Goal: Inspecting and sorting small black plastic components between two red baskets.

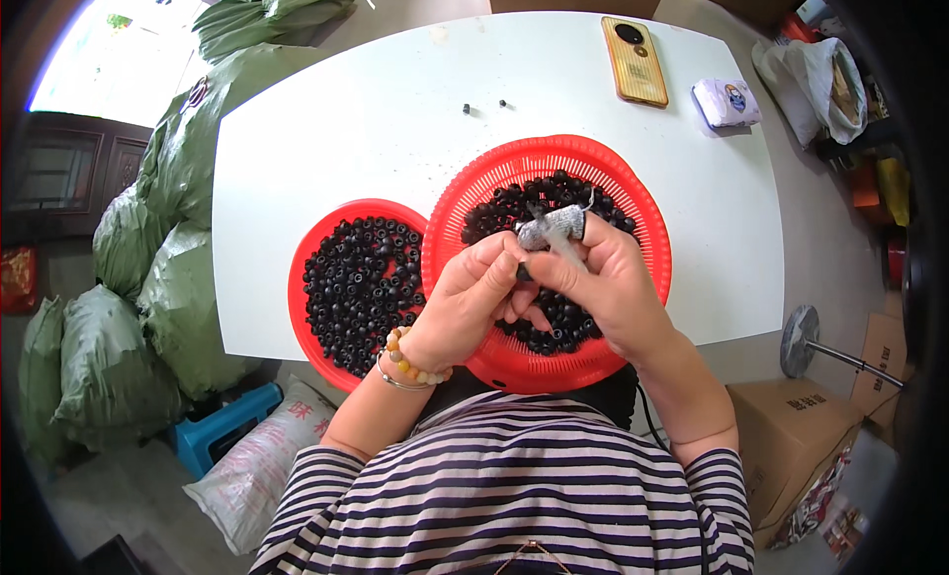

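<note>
While your two hands are meeting above the large slotted red basket (554, 145), a small black piece (524, 272) is sitting between them at the fingertips. Your left hand (481, 288) is closing its grip on it, thumb and finger pinching tight with no gap showing. Your right hand (623, 278) is curling in from the other side, its thumb pressing close to the piece; you are hiding the contact, so I cannot tell whether that grip is holding anything itself. You are probably working low over the basket so that it is catching whatever slips. The grey covering (554, 227) on your right index finger is likely guarding the skin, and the smaller red basin (298, 288) is standing just beside, seemingly for easy reach.

Both red containers are looking like smooth, round plastic, and both are carrying heaps of black pieces, many of them showing round holes. The covering is appearing knitted and rough, with a pale, translucent strip (561, 247) slanting beneath it. Beyond, two stray black bits (467, 108) are lying on the smooth white tabletop (326, 150).
</note>
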The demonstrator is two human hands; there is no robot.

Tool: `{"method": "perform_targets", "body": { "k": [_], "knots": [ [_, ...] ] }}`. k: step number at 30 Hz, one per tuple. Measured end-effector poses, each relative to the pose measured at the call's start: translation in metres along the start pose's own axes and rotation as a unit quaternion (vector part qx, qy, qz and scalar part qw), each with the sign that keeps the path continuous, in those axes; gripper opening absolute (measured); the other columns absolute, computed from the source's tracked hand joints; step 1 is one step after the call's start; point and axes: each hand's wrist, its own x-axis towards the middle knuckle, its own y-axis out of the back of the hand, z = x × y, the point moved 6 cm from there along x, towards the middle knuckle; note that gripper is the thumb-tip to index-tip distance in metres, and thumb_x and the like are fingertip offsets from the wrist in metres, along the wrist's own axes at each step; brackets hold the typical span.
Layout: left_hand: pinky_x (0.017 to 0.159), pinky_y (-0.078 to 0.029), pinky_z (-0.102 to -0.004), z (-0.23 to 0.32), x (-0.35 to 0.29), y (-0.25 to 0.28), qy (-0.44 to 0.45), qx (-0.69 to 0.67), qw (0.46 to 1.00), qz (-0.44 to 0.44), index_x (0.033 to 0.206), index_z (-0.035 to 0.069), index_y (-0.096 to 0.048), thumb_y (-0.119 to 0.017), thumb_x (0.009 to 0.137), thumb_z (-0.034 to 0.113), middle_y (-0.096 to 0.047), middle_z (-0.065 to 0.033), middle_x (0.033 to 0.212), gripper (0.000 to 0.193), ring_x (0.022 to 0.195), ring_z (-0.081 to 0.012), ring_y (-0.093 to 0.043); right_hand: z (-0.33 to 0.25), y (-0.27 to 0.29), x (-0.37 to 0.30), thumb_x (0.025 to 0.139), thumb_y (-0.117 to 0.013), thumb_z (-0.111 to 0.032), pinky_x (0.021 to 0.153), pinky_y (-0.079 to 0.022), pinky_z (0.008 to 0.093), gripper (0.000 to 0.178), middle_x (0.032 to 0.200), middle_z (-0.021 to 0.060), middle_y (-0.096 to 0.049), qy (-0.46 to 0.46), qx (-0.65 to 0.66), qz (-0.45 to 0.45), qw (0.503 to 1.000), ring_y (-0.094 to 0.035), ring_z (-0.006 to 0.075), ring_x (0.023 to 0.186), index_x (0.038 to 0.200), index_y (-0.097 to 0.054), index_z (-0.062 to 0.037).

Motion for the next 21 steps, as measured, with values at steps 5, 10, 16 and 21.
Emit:
{"method": "perform_targets", "body": {
  "k": [5, 10, 16, 21],
  "knots": [
    [0.057, -0.051, -0.0258, 0.005, 0.001, 0.003, -0.016, -0.008, 1.000, -0.001, 0.081, 0.006, -0.044, -0.039, 0.091, 0.028, -0.040, -0.0001, 0.062, 0.024, 0.053, -0.0064, -0.037, -0.002, 0.009, -0.002, 0.084, -0.055, -0.015, 0.070, -0.042, 0.0190, 0.021, 0.085, 0.0024, -0.058, 0.020, -0.058, 0.016, 0.998, -0.052, 0.0050, 0.079, 0.099, -0.053, -0.0004],
    [0.058, -0.051, -0.0255, 0.007, 0.001, 0.006, -0.006, -0.026, 0.999, 0.042, 0.081, 0.006, -0.046, -0.037, 0.092, 0.028, -0.043, 0.0007, 0.062, 0.026, 0.053, -0.0039, -0.039, -0.009, 0.000, -0.015, 0.086, -0.051, -0.013, 0.073, -0.042, 0.0217, 0.026, 0.087, 0.0021, -0.058, 0.031, -0.086, -0.076, 0.993, -0.052, 0.0058, 0.079, 0.109, -0.052, 0.0001],
    [0.058, -0.051, -0.0235, 0.007, -0.001, 0.008, 0.000, -0.004, 0.998, 0.058, 0.080, 0.007, -0.047, -0.038, 0.091, 0.029, -0.044, 0.0026, 0.060, 0.026, 0.051, -0.0016, -0.040, -0.009, -0.001, -0.015, 0.084, -0.053, -0.009, 0.071, -0.044, 0.0213, 0.026, 0.084, 0.0024, -0.059, 0.049, -0.132, -0.079, 0.987, -0.054, 0.0067, 0.075, 0.108, -0.052, 0.0004],
    [0.057, -0.050, -0.0224, 0.007, 0.000, 0.008, 0.001, 0.004, 0.998, 0.056, 0.081, 0.008, -0.047, -0.040, 0.091, 0.028, -0.044, 0.0035, 0.060, 0.024, 0.050, -0.0008, -0.040, -0.009, 0.001, -0.015, 0.084, -0.053, -0.008, 0.070, -0.044, 0.0213, 0.025, 0.083, 0.0026, -0.059, 0.056, -0.136, -0.076, 0.986, -0.054, 0.0069, 0.074, 0.107, -0.052, 0.0005]
  ]
}}
